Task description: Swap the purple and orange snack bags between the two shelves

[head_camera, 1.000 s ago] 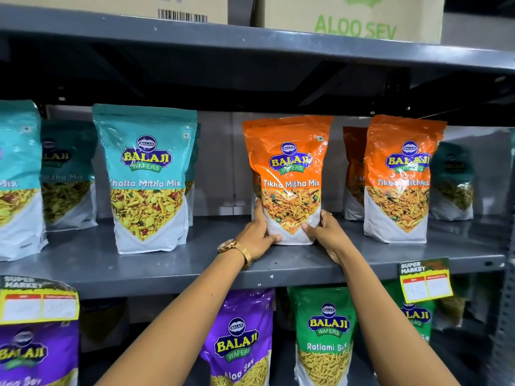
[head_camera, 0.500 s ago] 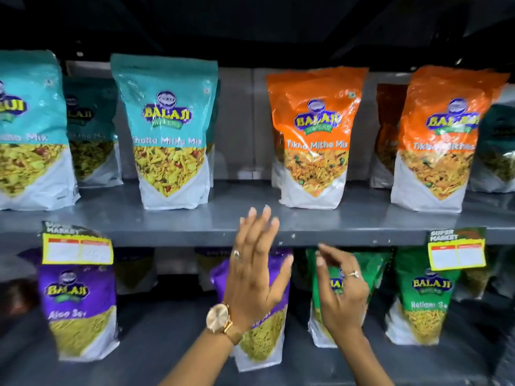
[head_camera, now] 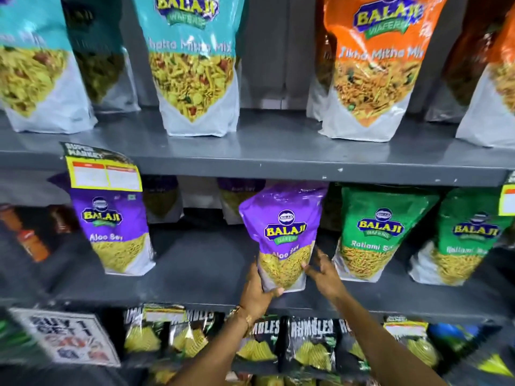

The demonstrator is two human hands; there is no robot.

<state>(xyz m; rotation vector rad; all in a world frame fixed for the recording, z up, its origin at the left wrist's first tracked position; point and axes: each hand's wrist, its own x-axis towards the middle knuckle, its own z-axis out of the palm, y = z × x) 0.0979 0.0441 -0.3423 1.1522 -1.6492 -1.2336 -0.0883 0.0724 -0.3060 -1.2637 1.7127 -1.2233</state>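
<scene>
The purple bag (head_camera: 281,232) stood on the lower shelf (head_camera: 195,274), beside a green bag (head_camera: 373,232). The left hand (head_camera: 257,291) gripped its bottom corner; the right hand (head_camera: 324,274) touched its other edge, fingers spread. Pickup looked underway; next it needed lifting clear toward the orange bag (head_camera: 373,65) above.

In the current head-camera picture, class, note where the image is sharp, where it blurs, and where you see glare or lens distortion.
Head view: sharpest on the purple Aloo Sev bag that the left hand holds; the right hand is smeared; the Buy 1 Get 1 sign and black chip bags blur; glare streaks the orange bag; the upper shelf bows from the wide lens.
</scene>
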